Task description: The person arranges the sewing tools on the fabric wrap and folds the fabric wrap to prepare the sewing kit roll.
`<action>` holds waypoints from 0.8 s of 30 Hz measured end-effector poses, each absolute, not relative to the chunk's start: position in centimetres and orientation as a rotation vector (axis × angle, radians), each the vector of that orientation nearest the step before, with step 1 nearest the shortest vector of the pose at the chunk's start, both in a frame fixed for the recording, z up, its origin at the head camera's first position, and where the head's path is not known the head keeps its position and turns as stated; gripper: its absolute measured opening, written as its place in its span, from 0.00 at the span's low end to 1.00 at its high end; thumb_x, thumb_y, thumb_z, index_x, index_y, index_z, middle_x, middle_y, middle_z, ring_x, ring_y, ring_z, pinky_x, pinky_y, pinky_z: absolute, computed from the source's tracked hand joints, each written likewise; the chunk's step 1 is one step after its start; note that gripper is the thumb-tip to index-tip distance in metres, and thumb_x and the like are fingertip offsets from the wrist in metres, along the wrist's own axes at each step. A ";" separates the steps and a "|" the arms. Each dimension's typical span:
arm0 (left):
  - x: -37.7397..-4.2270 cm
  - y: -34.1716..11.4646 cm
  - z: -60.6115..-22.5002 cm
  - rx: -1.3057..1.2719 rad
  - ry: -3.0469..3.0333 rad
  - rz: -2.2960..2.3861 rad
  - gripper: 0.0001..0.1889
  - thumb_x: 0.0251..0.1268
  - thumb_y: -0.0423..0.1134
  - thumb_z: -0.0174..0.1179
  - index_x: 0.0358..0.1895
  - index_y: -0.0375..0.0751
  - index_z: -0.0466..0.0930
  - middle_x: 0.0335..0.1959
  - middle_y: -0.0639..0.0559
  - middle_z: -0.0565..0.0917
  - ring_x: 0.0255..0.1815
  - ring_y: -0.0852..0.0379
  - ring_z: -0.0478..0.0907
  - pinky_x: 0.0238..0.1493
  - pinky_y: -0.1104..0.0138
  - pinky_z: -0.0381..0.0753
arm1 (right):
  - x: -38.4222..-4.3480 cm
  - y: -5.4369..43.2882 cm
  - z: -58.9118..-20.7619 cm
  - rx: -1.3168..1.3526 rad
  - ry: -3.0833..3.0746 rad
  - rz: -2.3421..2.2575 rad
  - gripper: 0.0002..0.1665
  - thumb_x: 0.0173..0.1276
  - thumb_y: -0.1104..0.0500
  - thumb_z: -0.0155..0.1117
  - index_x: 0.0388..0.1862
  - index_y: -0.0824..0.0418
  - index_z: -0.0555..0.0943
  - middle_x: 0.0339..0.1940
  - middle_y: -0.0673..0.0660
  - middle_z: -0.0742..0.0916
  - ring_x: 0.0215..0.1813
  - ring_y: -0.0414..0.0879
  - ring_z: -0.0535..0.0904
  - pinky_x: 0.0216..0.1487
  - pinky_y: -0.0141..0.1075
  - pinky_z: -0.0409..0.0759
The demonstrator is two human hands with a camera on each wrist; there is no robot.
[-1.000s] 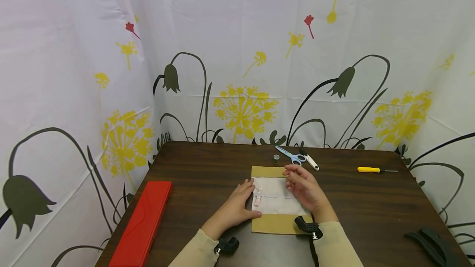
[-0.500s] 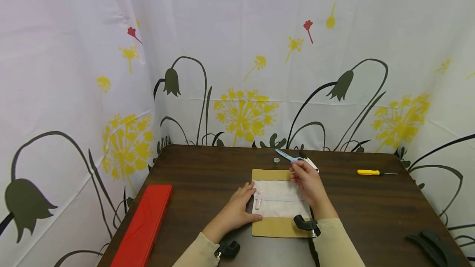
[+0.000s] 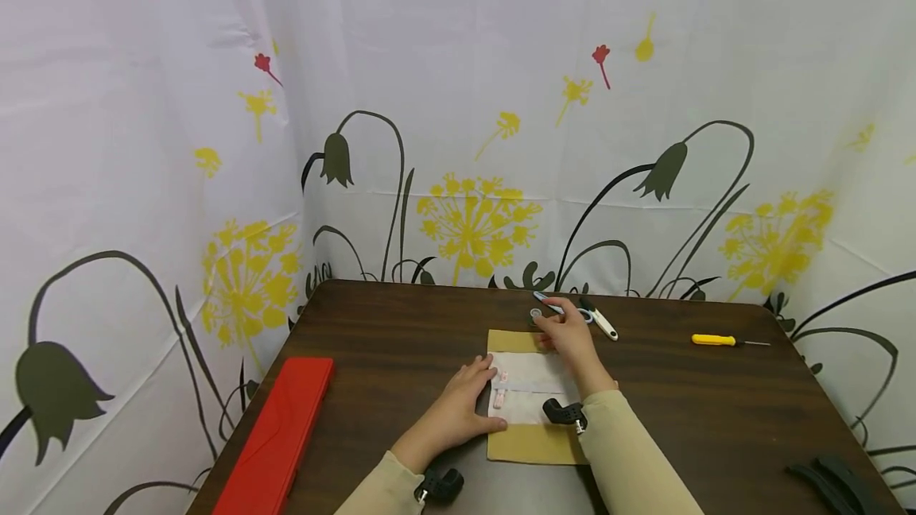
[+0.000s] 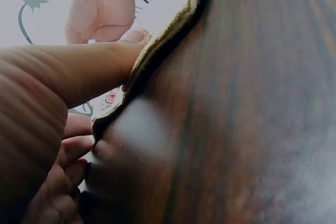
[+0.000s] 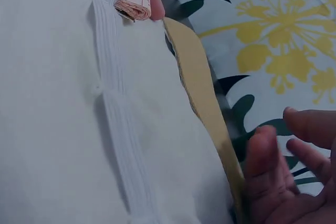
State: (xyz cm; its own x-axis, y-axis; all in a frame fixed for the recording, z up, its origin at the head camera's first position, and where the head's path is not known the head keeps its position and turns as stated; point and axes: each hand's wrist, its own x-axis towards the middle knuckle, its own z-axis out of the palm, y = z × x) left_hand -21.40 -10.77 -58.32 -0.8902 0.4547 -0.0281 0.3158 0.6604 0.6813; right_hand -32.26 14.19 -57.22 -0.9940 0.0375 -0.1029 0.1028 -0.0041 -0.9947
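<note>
A tan fabric organizer [image 3: 529, 445] with a white inner panel [image 5: 47, 108] lies unfolded on the table. A white elastic strip [image 5: 116, 93] runs across it. Tucked under the strip at the left end is a rolled pink-and-white tape measure [image 5: 134, 3]. My left hand [image 3: 458, 405] rests along the organizer's left edge, thumb [image 4: 105, 66] and fingers spread against it. My right hand [image 3: 568, 336] reaches over the far edge, fingertips right at a small round item [image 3: 536, 313] with a pale top. In the right wrist view its fingers are apart with nothing between them.
Light blue scissors [image 3: 588, 316], partly behind the right hand, lie beside a white-handled tool [image 3: 604, 326]. Farther right is a yellow-handled thin tool [image 3: 714, 340]. A red case [image 3: 275, 435] lies left; a black curved object [image 3: 833, 483] lies front right. A floral curtain [image 3: 465, 102] hangs behind.
My right hand has moved from above the organizer's right side forward and left, to the small round item, overlapping the scissors. The left hand stays at the organizer's edge.
</note>
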 end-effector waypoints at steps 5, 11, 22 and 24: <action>-21.4 -10.8 -58.4 0.643 2.696 1.046 0.48 0.61 0.51 0.81 0.81 0.37 0.70 0.90 0.45 0.61 0.91 0.36 0.54 0.87 0.35 0.54 | -33.1 13.7 -58.2 0.126 2.269 -2.140 0.35 0.76 0.60 0.74 0.78 0.62 0.73 0.26 0.50 0.80 0.17 0.39 0.73 0.18 0.31 0.74; -21.2 -10.7 -58.6 0.651 2.693 1.034 0.47 0.62 0.52 0.81 0.81 0.38 0.70 0.90 0.46 0.61 0.92 0.39 0.54 0.88 0.37 0.54 | -33.1 13.4 -59.2 0.171 2.433 -1.928 0.31 0.75 0.57 0.76 0.74 0.56 0.79 0.26 0.50 0.79 0.17 0.41 0.73 0.18 0.33 0.70; -21.3 -10.9 -58.4 0.651 2.684 1.038 0.47 0.63 0.52 0.80 0.82 0.37 0.69 0.90 0.45 0.60 0.92 0.39 0.52 0.88 0.37 0.53 | -32.8 13.2 -59.2 0.150 2.486 -1.924 0.18 0.75 0.61 0.74 0.62 0.59 0.85 0.29 0.53 0.81 0.19 0.43 0.76 0.19 0.32 0.71; -21.2 -10.9 -58.4 0.653 2.681 1.037 0.47 0.63 0.52 0.80 0.82 0.37 0.69 0.90 0.45 0.60 0.92 0.39 0.52 0.88 0.37 0.53 | -32.7 13.2 -59.4 0.141 2.492 -1.933 0.17 0.75 0.60 0.75 0.60 0.59 0.86 0.30 0.53 0.82 0.20 0.43 0.77 0.19 0.32 0.71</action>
